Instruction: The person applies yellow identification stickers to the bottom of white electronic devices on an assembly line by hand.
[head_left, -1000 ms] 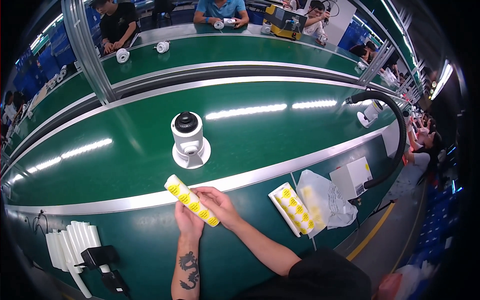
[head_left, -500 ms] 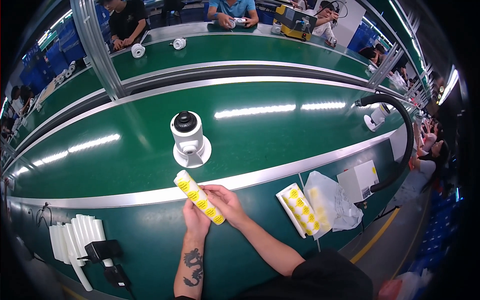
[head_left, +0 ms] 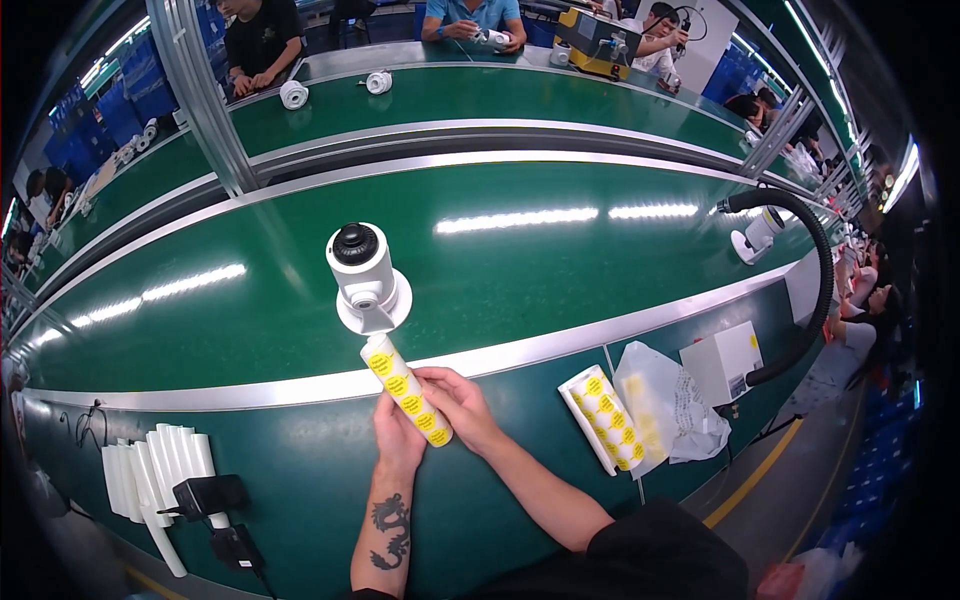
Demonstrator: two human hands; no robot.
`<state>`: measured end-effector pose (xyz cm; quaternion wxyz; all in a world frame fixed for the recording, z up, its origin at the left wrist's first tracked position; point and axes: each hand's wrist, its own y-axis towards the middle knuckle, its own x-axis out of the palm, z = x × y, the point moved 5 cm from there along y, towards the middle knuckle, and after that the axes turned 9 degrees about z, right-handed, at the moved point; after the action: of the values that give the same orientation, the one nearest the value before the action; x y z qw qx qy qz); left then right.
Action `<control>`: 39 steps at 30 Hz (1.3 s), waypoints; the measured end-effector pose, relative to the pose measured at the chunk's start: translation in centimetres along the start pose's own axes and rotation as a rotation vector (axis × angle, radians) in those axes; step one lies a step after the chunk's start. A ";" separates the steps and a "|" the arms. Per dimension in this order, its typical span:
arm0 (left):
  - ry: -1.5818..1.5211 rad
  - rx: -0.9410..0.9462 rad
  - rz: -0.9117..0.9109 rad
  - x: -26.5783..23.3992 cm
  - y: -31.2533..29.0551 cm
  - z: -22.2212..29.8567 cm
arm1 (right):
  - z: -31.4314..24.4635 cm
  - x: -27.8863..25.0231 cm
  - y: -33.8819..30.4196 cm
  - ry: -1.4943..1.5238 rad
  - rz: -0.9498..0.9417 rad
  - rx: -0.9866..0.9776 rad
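Note:
Between both hands I hold a white roll of yellow round stickers (head_left: 403, 388), tilted with its upper end toward the belt. My left hand (head_left: 398, 432) is closed round its lower left side. My right hand (head_left: 458, 405) grips it from the right, the thumb lying along the roll. Just beyond the roll's upper end, a white security camera (head_left: 362, 275) with a black top stands upright on its round base on the green belt (head_left: 520, 270). Some fingers are hidden behind the roll.
To the right lie another sticker roll (head_left: 603, 420), a clear plastic bag (head_left: 672, 405), a white box (head_left: 722, 362) and a black flexible hose (head_left: 815, 260). White tubes (head_left: 160, 465) and black power adapters (head_left: 212, 496) lie left. Another camera (head_left: 757, 238) stands far right. Co-workers sit across the line.
The standing camera has shifted a little left along the belt. The roll in my hands has turned slightly more upright and moved a little right. A co-worker opposite has tilted a white part.

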<state>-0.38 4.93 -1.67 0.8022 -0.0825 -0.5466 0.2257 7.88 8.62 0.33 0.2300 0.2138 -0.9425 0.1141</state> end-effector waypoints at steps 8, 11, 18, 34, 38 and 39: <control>-0.002 0.004 0.052 -0.2 -0.1 0.0 | -0.2 0.0 -0.1 -0.018 0.009 0.010; 0.005 0.006 0.045 -0.1 -0.1 0.0 | -0.1 0.0 -0.1 -0.020 0.008 0.012; -0.010 0.016 -0.061 -0.3 0.2 0.2 | -0.2 0.3 0.0 0.011 -0.028 -0.024; -0.052 -0.003 -0.008 -0.6 0.2 -0.3 | 0.3 -0.1 -0.1 0.049 -0.025 -0.051; -0.018 0.002 0.006 -0.7 0.2 -0.2 | 0.1 0.0 -0.1 0.013 -0.021 -0.050; -0.010 0.004 0.018 -0.7 0.2 -0.3 | 0.1 -0.1 -0.1 0.014 -0.021 -0.045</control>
<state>-0.38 4.80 -2.46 0.7975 -0.0848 -0.5494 0.2344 7.91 8.53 0.20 0.2426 0.2175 -0.9410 0.0920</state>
